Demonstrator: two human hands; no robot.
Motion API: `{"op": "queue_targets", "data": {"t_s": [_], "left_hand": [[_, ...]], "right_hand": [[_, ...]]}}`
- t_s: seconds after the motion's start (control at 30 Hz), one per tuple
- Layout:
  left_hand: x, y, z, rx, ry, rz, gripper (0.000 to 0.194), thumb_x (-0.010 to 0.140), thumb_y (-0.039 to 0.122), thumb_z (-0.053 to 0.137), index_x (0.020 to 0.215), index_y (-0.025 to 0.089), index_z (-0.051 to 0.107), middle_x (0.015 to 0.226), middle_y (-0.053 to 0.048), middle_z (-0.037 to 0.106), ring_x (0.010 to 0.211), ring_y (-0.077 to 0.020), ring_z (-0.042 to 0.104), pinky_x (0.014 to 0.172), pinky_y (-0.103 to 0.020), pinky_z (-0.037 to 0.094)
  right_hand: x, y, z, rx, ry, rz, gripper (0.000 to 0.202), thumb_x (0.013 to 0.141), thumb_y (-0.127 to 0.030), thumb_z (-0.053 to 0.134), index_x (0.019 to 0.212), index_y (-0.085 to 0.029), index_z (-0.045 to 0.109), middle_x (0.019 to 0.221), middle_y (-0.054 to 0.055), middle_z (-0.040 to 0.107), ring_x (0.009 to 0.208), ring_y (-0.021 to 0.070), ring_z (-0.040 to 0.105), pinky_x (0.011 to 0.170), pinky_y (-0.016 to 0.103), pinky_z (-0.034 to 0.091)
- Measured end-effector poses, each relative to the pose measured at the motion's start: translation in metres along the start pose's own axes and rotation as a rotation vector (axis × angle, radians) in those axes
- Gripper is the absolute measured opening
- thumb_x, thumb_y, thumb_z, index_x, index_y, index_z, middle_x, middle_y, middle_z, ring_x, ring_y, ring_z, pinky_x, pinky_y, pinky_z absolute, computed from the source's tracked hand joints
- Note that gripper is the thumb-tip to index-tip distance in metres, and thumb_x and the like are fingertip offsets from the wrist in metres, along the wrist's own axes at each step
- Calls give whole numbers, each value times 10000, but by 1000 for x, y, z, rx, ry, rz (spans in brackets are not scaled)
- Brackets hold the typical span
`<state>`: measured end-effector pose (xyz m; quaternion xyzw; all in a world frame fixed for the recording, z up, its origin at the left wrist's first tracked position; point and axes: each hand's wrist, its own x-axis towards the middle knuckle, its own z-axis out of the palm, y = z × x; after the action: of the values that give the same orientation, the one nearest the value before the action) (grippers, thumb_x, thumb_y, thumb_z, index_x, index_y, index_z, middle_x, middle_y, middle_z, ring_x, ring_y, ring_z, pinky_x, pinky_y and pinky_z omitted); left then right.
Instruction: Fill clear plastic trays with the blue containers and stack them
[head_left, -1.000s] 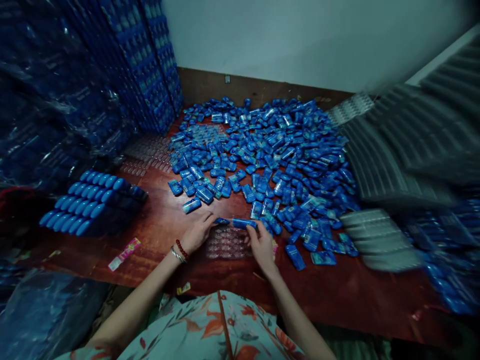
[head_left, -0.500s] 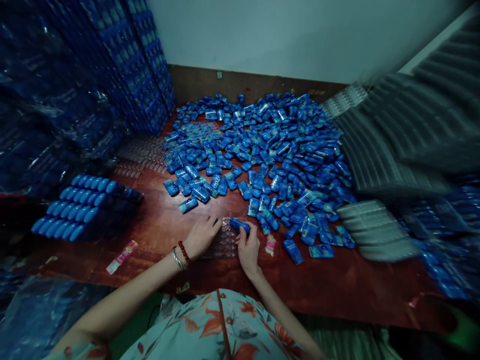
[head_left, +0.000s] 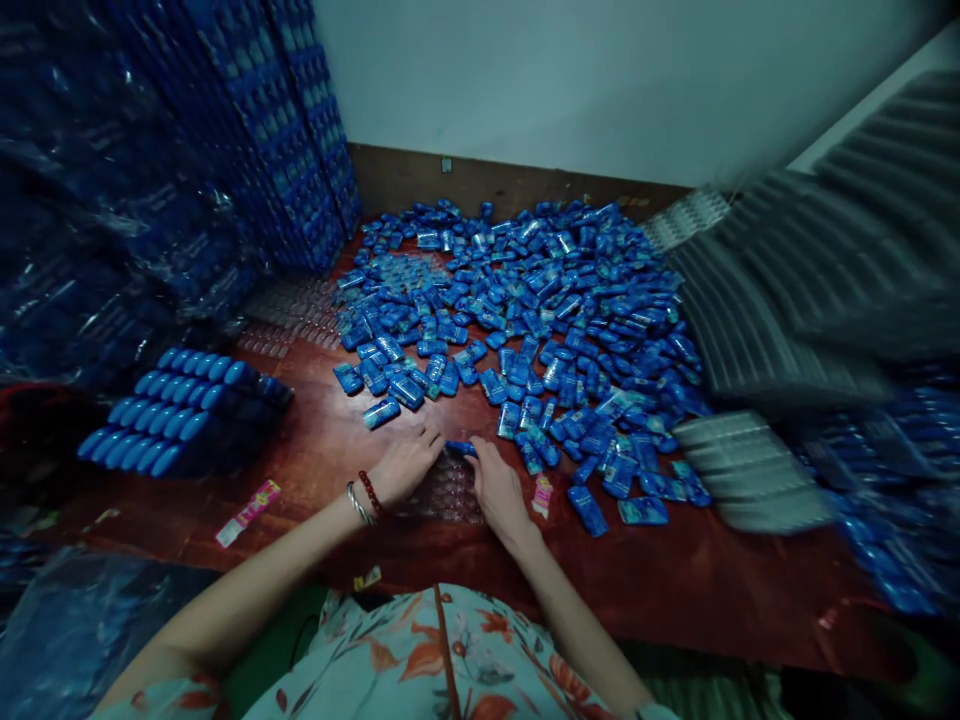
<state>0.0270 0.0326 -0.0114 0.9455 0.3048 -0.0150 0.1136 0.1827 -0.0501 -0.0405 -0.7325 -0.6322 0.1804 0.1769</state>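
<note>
At the tray, right hand closed on blue packet; left hand, grip unclear.

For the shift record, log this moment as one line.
left hand: by blue packet, contact unclear | right hand: touching packet's right end | clear tray: between hands | loose blue packets: piled beyond hands

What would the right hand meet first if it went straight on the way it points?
The right hand would likely first meet the small blue pack at its fingertips; exact depth is unclear.
</note>
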Motion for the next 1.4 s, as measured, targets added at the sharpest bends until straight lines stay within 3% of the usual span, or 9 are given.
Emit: {"op": "queue_targets", "data": {"t_s": [0.23,0.4,0.5,0.63,0.8,0.93,1.1,1.2,1.4], "left_hand": [[3,5,7,10,37,-33,264,818,21,423,1031,120,543,1040,-129,564,989,-245,544,845,-381,453],[-1,1,10,-49,51,-15,296,838,48,417,1104,104,533,1065,-142,582,1018,-245,543,866,-374,438],[-8,-14,6,-166,149,-11,434,866,159,474,1295,144,411,1129,-130,586,1050,-238,539,874,-363,429],[0,-49,-12,-307,296,-149,364,930,371,379,1219,187,502,1076,-96,615,985,-211,563,864,-331,426],[45,-89,-20,-152,183,-595,451,876,470,451,1091,85,546,1048,-188,591,990,-291,562,833,-376,434],[61,-101,-10,-180,109,-561,412,805,388,595,1100,105,536,948,-137,610,898,-269,596,771,-344,457],[37,-107,-1,-264,139,-470,314,807,322,587,1063,140,575,943,-86,565,909,-227,571,810,-330,460],[5,-105,2,-382,340,-435,254,806,309,580,1002,149,609,926,-66,533,901,-207,549,823,-336,466],[-70,-44,11,-790,726,-386,214,830,293,575,1015,191,607,960,-44,565,854,-158,584,748,-292,516]], "right_hand": [[25,-34,-28,-481,-258,-153,376,869,-50,334,1154,-196,530,991,141,616,862,219,615,611,268,440],[35,-30,-32,-414,-328,-235,288,886,-106,398,1121,-146,559,968,167,651,866,249,631,672,309,445],[43,-9,-48,-316,-415,-321,249,875,-354,522,1067,-214,597,929,92,684,853,232,643,682,282,446],[80,1,-66,-50,-362,-355,387,951,-460,293,1099,-255,585,1050,35,665,978,187,611,801,271,432],[148,-43,-37,-218,-232,-282,348,946,-351,348,1213,-184,498,1180,107,602,1081,236,559,833,317,427],[170,-64,-10,-230,-340,-371,389,840,-210,539,1226,-239,498,1200,83,596,1050,229,579,819,300,438],[150,-31,-21,-212,-341,-393,433,818,-158,517,1248,-187,481,1208,124,565,1077,244,554,873,339,427],[114,5,-42,23,-140,-330,388,838,-214,506,1222,-162,483,1186,117,562,1083,236,543,900,357,425],[-2,45,-52,758,21,39,363,849,-357,523,1196,-256,488,784,-13,614,607,147,617,577,282,515]]}}
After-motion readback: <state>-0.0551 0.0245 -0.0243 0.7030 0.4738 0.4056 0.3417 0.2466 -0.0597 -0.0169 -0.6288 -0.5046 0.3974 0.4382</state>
